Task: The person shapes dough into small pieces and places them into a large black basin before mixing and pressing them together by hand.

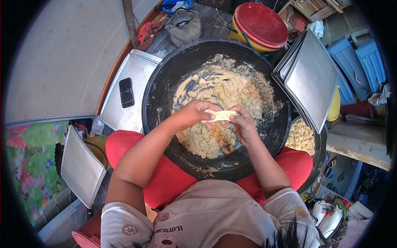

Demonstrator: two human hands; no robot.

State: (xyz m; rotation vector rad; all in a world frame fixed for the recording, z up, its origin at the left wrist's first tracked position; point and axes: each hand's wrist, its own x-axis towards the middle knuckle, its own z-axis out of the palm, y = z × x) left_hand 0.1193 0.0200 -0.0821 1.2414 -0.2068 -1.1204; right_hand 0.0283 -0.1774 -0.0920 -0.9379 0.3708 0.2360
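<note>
A pale strip of dough [222, 115] is stretched between my two hands above a big round black basin [156, 89]. My left hand [192, 115] pinches its left end between thumb and fingers. At the other end, my right hand [245, 126] grips it with thumb and fingertips. Below the hands, many small flattened dough pieces [200, 142] lie in the basin among loose flour [217, 78]. The basin sits between my knees, and part of its contents is hidden under my hands.
On the left, a phone [126, 92] lies on stacked metal trays [134, 68]. More trays [312, 76] lean at the basin's right. Behind stands a red tub [262, 22] nested in a yellow one. A second basin holds more dough pieces [300, 136] at right.
</note>
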